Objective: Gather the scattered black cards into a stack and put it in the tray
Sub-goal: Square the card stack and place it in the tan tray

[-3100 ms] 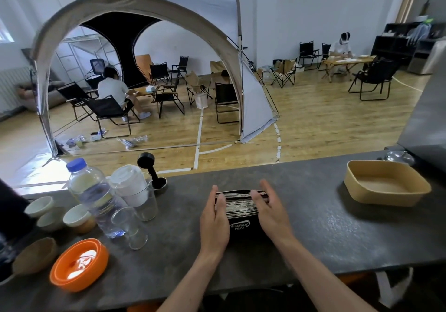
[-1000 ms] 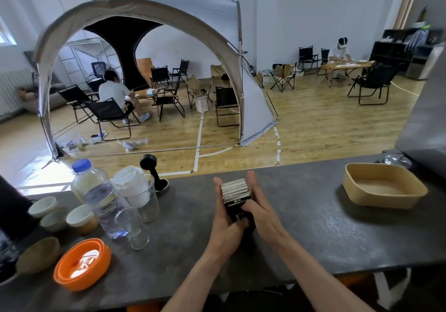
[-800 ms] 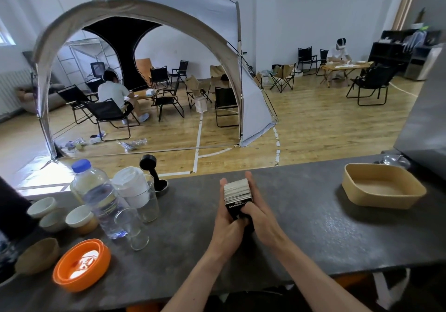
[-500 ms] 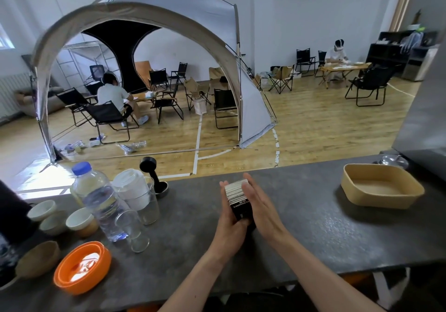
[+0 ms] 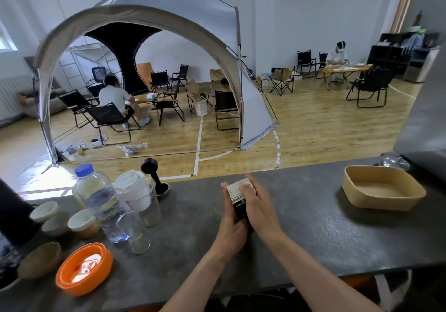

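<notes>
A stack of black cards (image 5: 237,197) stands on end in the middle of the dark counter, its pale edges facing up. My left hand (image 5: 230,227) cups the stack from the left and below. My right hand (image 5: 259,209) wraps its right side, with fingers laid over the top edges. Both hands hold the stack. The tan tray (image 5: 382,194) sits at the right of the counter with nothing visible in it, well apart from the cards.
On the left stand a water bottle (image 5: 101,200), clear cups (image 5: 144,198), a small glass (image 5: 135,232), ceramic bowls (image 5: 82,223) and an orange lid (image 5: 84,268). A black tamper (image 5: 154,179) stands behind them. A grey appliance (image 5: 424,123) rises at far right.
The cards went from a flat spread pile squeezed between both hands to a squared stack held upright. My right fingers have slid over the top of the stack.
</notes>
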